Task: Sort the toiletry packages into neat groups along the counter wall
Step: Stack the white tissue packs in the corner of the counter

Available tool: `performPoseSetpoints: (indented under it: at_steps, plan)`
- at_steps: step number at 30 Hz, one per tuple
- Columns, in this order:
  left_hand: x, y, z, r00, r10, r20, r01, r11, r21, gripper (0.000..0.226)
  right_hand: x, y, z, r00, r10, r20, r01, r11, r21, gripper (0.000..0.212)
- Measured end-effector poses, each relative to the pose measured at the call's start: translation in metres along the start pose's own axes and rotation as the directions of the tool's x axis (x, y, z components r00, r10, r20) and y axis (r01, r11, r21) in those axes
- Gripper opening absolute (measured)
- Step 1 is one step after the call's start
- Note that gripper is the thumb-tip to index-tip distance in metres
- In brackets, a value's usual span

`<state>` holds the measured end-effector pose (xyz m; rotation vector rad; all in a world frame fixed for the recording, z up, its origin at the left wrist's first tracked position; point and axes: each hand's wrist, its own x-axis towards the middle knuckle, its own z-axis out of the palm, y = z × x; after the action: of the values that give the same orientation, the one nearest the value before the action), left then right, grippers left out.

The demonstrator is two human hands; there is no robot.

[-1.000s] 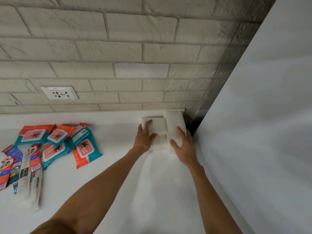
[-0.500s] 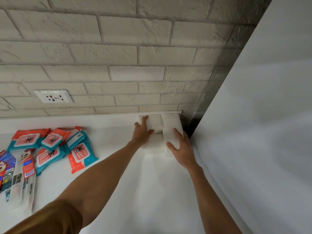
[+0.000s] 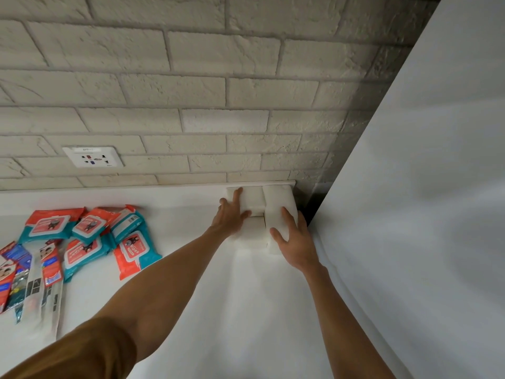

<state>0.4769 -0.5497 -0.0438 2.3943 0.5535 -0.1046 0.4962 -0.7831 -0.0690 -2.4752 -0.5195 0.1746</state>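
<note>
White packs against brick wall: left hand, right hand flat on top, fingers straight, grasping nothing; white panel just right of right hand; wipes packets heaped well left, on desk.

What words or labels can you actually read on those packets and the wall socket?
"Wipes": upside down on the nearest red and teal pack.
Other wipes packs: print too blurred.
Sachets at far left: unreadable.
Wall socket: top marking too small.
White packs in the corner: no text visible.
</note>
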Motion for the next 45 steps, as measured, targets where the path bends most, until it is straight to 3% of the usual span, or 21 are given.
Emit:
performPoseSetpoints:
  at_steps: [5, 10, 19, 27, 33, 45]
  plan:
    - [-0.013, -0.003, -0.011, 0.999, 0.032, -0.034, -0.028, 0.993, 0.119, 0.081, 0.003, -0.012, -0.002, 0.999, -0.017, -0.046, 0.006, 0.971, -0.237, 0.074]
    - [-0.042, -0.019, -0.027, 0.994, 0.069, -0.081, -0.058, 0.991, 0.124, 0.08, -0.011, -0.045, -0.004, 0.986, -0.07, -0.154, 0.022, 0.955, -0.295, 0.07]
    - [-0.135, -0.083, -0.071, 0.983, 0.053, -0.177, -0.025, 0.987, 0.157, 0.067, -0.063, -0.134, 0.034, 0.982, -0.145, -0.119, 0.126, 0.981, -0.15, 0.065]
    - [-0.227, -0.182, -0.109, 0.973, -0.027, -0.231, 0.043, 0.997, 0.063, 0.063, -0.142, -0.226, 0.092, 0.995, -0.096, -0.006, 0.096, 0.995, -0.043, 0.065]
    - [-0.306, -0.264, -0.16, 0.953, -0.088, -0.289, 0.104, 0.994, 0.04, 0.065, -0.207, -0.318, 0.146, 0.994, -0.039, 0.105, 0.046, 0.997, -0.066, 0.071]
    - [-0.451, -0.403, -0.233, 0.902, -0.217, -0.374, 0.198, 0.976, -0.089, 0.054, -0.29, -0.45, 0.235, 0.97, -0.106, 0.216, 0.089, 0.992, 0.089, 0.064]
